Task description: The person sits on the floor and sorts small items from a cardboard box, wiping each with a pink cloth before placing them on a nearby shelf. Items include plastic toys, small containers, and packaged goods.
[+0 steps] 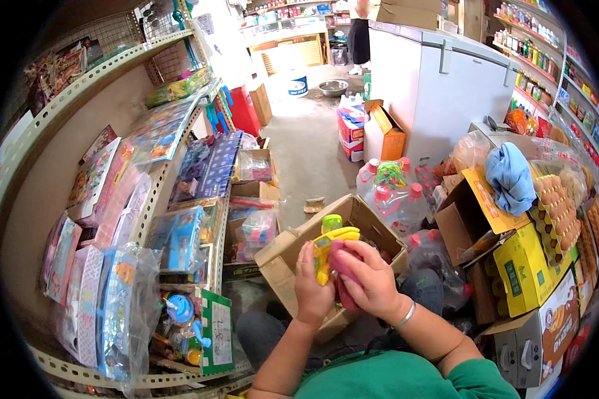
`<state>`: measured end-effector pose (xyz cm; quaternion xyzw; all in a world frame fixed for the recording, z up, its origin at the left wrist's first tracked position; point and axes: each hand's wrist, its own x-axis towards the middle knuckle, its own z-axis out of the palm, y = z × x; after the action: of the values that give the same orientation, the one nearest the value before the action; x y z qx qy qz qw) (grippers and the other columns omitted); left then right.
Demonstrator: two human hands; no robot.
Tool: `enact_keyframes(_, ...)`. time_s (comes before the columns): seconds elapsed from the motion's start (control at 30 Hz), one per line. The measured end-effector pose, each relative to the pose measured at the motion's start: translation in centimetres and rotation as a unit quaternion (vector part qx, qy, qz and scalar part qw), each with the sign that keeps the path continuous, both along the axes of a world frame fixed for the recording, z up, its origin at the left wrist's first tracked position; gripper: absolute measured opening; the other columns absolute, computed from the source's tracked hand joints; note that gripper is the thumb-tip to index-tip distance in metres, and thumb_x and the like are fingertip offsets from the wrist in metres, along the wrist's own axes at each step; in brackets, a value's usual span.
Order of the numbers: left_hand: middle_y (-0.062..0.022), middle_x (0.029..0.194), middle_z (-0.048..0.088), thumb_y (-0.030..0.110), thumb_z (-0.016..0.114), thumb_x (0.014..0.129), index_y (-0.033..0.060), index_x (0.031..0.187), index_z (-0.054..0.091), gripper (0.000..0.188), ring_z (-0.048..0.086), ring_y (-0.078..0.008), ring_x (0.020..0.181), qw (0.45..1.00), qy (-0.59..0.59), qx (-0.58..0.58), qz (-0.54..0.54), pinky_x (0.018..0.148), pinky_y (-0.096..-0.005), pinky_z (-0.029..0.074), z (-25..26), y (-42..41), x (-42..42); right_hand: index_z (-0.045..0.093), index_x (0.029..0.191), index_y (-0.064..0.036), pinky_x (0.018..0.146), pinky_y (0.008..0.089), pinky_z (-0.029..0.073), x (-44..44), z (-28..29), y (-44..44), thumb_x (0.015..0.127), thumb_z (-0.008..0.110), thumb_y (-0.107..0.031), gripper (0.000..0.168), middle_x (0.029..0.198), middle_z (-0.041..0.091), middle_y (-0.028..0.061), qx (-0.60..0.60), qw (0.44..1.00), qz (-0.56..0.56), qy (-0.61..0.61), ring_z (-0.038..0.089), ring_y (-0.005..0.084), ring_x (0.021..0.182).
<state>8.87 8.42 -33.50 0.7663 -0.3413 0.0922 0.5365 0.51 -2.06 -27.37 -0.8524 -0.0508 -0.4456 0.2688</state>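
Note:
Both hands are above an opened cardboard box on the floor between my knees. My left hand holds a yellow plastic toy, its exact kind unclear. Against the toy's right side, my right hand grips a crumpled dark pink cloth. A container with a lime-green lid shows in the box just beyond the toy. Other small items in the box are mostly hidden by my hands.
Shelves of packaged toys line the left. Large clear plastic bottles, a yellow carton, an egg tray and a blue cloth are at right. A white chest freezer stands ahead; a person stands farther back.

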Motion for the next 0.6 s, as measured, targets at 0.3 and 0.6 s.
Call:
enact_keyframes(0.3,-0.0198,0.126,0.042,0.011,0.065,0.071,0.0005,0.127,0.034,0.064,0.042,-0.0340,0.115,0.999,-0.033,-0.007,0.035,0.096,-0.0384,0.034,-1.3,0.6,0.1,0.058,0.104,-0.006,0.064,0.0326,0.048,-1.2,-4.0,0.1,0.062,0.063,-0.009,0.042,0.114,0.050,0.0101,-0.192,0.975,0.013,0.114,0.056,0.0253,0.078)
enact_keyframes(0.6,-0.0134,0.122,0.046,-0.007,0.046,0.062,-0.0003,0.126,0.035,0.065,0.044,-0.0262,0.115,0.723,0.492,-0.398,-0.277,0.096,-0.0345,0.038,0.5,2.3,0.6,0.047,0.117,-0.005,0.066,0.0304,0.049,-2.5,-5.3,-1.6,0.079,0.059,-0.014,0.041,0.093,0.061,0.0093,0.219,0.948,0.098,0.209,0.061,0.0183,0.077)
